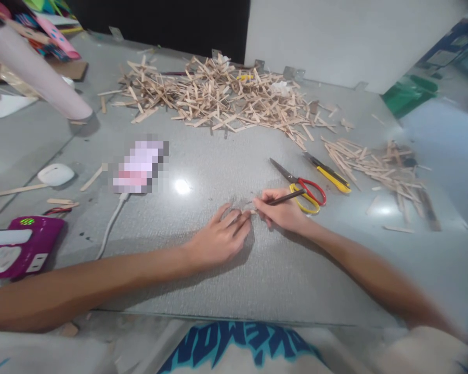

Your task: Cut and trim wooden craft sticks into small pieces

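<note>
My left hand (220,236) lies palm down on the grey table (226,280), its fingers stretched flat and pressing a small wooden stick piece (253,211) at their tips. My right hand (283,210) is closed around a thin dark pencil (286,197), whose tip touches the table right beside the left fingertips. Both hands meet near the middle of the table.
A big heap of wooden sticks (218,98) lies at the back, a smaller pile (378,163) at the right. Scissors with red and yellow handles (302,189) and a yellow utility knife (329,174) lie behind my right hand. A purple power strip (19,246), a white cable (111,226) and a pink tube (35,70) are on the left.
</note>
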### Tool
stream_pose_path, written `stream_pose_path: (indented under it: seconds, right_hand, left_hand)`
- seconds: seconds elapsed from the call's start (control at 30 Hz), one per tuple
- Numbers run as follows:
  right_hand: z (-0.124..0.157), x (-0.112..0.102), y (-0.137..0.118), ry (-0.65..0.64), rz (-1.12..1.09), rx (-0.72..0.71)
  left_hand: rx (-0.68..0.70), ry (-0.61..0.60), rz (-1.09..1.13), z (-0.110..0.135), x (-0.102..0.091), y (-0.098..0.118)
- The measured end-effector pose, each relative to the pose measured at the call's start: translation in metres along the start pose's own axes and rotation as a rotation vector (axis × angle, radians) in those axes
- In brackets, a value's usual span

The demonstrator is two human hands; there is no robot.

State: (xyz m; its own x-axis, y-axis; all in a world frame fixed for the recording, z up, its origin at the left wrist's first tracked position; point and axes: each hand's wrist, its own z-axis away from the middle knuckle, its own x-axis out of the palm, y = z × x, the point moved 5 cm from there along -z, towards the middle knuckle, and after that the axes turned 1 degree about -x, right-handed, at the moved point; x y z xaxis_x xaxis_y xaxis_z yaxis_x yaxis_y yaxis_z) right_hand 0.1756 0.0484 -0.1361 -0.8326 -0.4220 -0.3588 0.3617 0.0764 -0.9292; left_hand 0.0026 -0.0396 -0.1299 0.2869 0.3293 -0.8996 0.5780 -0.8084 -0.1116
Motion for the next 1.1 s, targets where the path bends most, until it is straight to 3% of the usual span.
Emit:
stream_pose_path:
  seconds: [1.1]
  right_hand:
    - [0.0007, 0.0013, -0.0051, -0.004, 0.001, 0.026]
  left_hand:
    - [-0.007, 0.017, -0.016, -0.0006, -0.0004, 0.0006]
